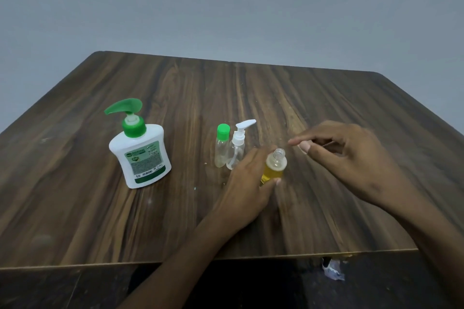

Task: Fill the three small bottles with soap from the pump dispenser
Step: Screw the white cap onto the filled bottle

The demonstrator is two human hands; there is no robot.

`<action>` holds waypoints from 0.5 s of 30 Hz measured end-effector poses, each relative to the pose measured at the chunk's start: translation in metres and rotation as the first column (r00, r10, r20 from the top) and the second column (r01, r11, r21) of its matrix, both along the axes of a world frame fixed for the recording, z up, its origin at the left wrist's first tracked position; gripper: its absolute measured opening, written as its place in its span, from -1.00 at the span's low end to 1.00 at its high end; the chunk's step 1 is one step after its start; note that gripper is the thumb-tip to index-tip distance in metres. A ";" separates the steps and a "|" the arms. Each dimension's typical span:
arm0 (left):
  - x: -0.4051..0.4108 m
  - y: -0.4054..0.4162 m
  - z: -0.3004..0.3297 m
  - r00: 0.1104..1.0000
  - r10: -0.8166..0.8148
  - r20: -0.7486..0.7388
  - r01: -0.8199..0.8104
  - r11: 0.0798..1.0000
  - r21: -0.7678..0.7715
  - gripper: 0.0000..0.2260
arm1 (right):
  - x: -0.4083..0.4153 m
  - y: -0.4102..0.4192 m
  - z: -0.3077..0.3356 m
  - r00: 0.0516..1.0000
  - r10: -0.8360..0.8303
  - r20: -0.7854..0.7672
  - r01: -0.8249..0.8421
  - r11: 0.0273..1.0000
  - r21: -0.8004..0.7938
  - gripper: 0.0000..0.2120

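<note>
White dispenser (140, 155), green pump; open bottle (275, 167) yellow liquid, probably soap.

1. The wooden table (276, 98) lies bare across its far half, from the far edge down to the row of containers, so a hand could pass there freely.
2. The pump dispenser (140, 150) stands alone on the left, with bare wood all round it and a wide gap between it and the small bottles.
3. The green-capped bottle (222, 148) and the white-pump bottle (237, 148) stand touching, so no passage lies between them.
4. The left hand (247, 183) grips the open bottle (275, 165) just beside that pair, closing the way from the front.
5. The right hand (351, 158) hovers right of the open neck; only a narrow gap separates its fingertips from it.
6. The near-left table area is bare.
</note>
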State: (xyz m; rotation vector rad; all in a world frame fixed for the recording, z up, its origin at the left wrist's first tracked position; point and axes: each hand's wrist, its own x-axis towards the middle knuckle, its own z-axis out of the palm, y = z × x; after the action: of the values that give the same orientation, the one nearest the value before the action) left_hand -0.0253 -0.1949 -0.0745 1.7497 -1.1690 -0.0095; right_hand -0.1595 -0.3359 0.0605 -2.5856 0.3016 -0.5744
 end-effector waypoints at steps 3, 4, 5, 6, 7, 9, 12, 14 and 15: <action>0.000 0.000 -0.001 1.000 -0.007 -0.005 0.006 1.000 -0.018 -0.47 | 0.004 0.000 0.003 0.999 -0.008 -0.034 0.005 0.998 -0.068 -0.87; 0.000 0.000 -0.001 1.000 -0.004 -0.010 0.004 1.000 -0.014 -0.46 | 0.006 0.000 0.004 0.999 -0.008 -0.053 0.005 0.997 -0.073 -0.89; 0.000 -0.001 -0.001 1.000 -0.002 -0.014 0.002 1.000 -0.007 -0.45 | 0.009 0.002 0.005 0.997 -0.009 -0.075 0.004 0.997 -0.072 -0.88; 0.000 -0.001 -0.001 1.000 -0.001 -0.015 0.001 1.000 -0.002 -0.45 | 0.011 0.003 0.006 0.995 -0.011 -0.096 0.003 0.997 -0.077 -0.86; 0.000 -0.001 -0.001 1.000 -0.002 -0.016 0.002 1.000 0.002 -0.45 | 0.014 0.005 0.008 0.993 -0.013 -0.118 0.002 0.995 -0.095 -0.83; 0.000 -0.002 -0.001 1.000 -0.009 -0.019 0.009 1.000 0.012 -0.45 | 0.019 0.009 0.012 0.985 -0.026 -0.173 -0.002 0.987 -0.162 -0.82; 0.000 -0.002 -0.001 1.000 -0.004 -0.029 0.004 1.000 0.024 -0.50 | 0.027 0.015 0.014 0.976 -0.025 -0.216 -0.030 0.969 -0.247 -0.88; 0.001 -0.002 0.000 0.999 -0.004 -0.042 0.004 1.000 0.019 -0.53 | 0.033 0.017 0.014 0.974 -0.010 -0.228 -0.051 0.964 -0.263 -0.89; 0.001 -0.002 0.000 0.999 -0.007 -0.050 0.008 1.000 0.010 -0.53 | 0.035 0.018 0.013 0.971 0.000 -0.238 -0.064 0.963 -0.261 -0.88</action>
State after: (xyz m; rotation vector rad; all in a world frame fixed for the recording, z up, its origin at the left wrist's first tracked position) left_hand -0.0245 -0.1969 -0.0748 1.7446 -1.1410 -0.0633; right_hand -0.1247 -0.3181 0.0735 -2.9219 0.2745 -0.3113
